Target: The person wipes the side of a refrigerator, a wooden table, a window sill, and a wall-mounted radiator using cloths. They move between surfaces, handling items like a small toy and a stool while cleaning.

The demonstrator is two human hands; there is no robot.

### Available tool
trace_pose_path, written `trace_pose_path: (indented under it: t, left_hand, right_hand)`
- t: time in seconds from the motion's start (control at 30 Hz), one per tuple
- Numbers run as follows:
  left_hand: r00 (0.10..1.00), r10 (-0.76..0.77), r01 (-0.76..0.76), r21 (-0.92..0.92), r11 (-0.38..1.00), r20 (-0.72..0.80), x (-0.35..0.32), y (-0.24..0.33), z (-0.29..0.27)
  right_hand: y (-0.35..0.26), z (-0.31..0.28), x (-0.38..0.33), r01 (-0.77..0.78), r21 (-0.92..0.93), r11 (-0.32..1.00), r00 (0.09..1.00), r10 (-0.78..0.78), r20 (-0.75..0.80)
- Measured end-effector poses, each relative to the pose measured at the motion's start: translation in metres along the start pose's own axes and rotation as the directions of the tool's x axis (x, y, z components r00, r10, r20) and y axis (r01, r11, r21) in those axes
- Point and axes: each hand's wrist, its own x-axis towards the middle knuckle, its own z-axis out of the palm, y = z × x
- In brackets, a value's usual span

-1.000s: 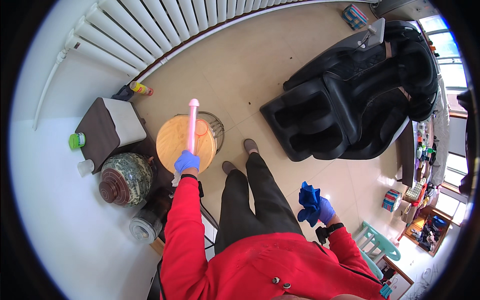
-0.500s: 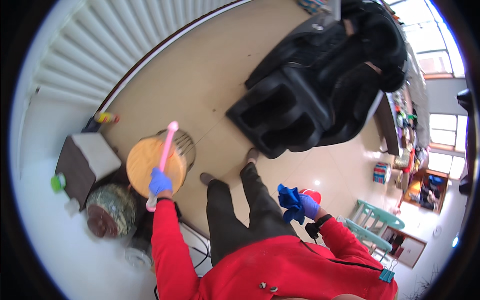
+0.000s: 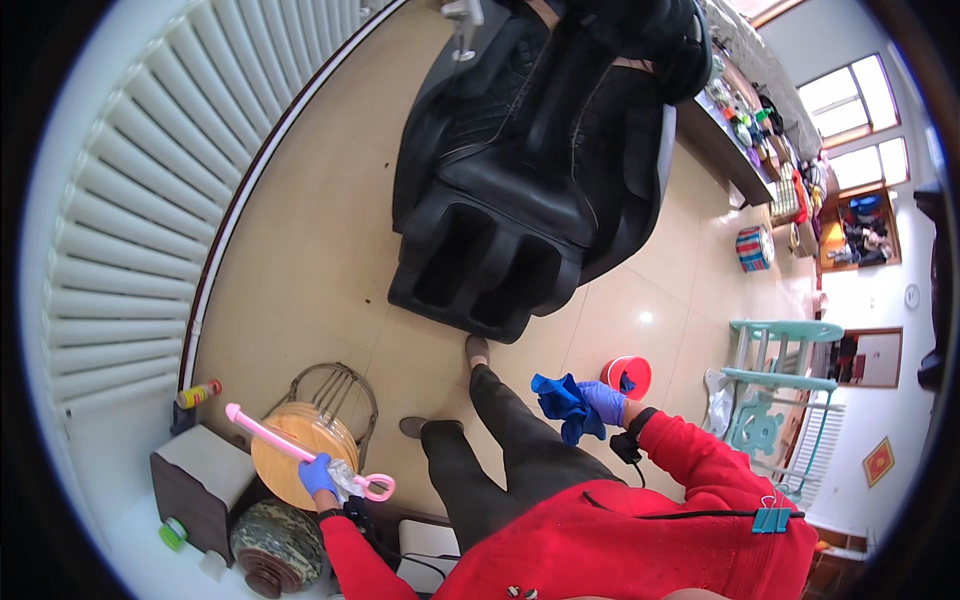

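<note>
My left hand (image 3: 317,476), in a blue-violet glove, is closed around a long pink stick (image 3: 275,435) with a looped handle at its near end. Crinkled clear or white material (image 3: 347,481) shows beside that hand on the stick. Under the stick stands a chair with a round wooden seat (image 3: 276,467) and a curved bar back. On the other side, my gloved right hand (image 3: 602,402) grips a bunched blue cloth (image 3: 563,404), held up in the air. Behind that hand a red bucket (image 3: 632,372) sits on the floor with something blue inside.
A black massage chair (image 3: 520,190) stands ahead. To the left are a white radiator (image 3: 125,290), a dark box-shaped stand (image 3: 198,490) and a mottled green jar (image 3: 277,545). On the right stands a teal-and-grey chair-like frame (image 3: 780,375). A cable runs beside my left arm.
My view has turned, so the massage chair sits further left. The pink stick has swung from nearly upright to slanting across the wooden seat. The blue cloth stays in my right hand.
</note>
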Motion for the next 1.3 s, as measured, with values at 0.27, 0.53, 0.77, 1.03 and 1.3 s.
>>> trace_pose_path:
  t: [0.27, 0.53, 0.77, 1.03, 1.3]
  left_hand:
    - [0.855, 0.017, 0.108, -0.21, 0.972, 0.519, -0.09, 0.102, 0.166]
    - [0.5, 0.101, -0.051, -0.087, 0.995, 0.86, -0.167, 0.213, 0.414]
    - [0.394, -0.018, -0.151, 0.084, 0.985, 0.919, -0.212, 0.257, 0.565]
    - [0.406, -0.158, -0.248, 0.275, 0.929, 0.9, -0.202, 0.242, 0.689]
    - [0.34, -0.045, -0.478, 0.214, 0.852, 0.939, -0.211, 0.248, 0.765]
  right_hand:
    - [0.045, -0.037, 0.008, 0.068, -0.036, 0.997, 0.998, -0.069, -0.012]
    - [0.071, -0.079, -0.024, 0.192, 0.006, 0.981, 0.97, -0.188, -0.152]
    - [0.117, -0.104, -0.068, 0.076, -0.072, 0.995, 0.922, -0.098, -0.374]
    - [0.2, -0.064, -0.082, -0.165, 0.449, 0.878, 0.898, 0.322, -0.3]
    - [0.239, -0.035, -0.07, -0.065, 0.042, 0.997, 0.927, 0.076, -0.367]
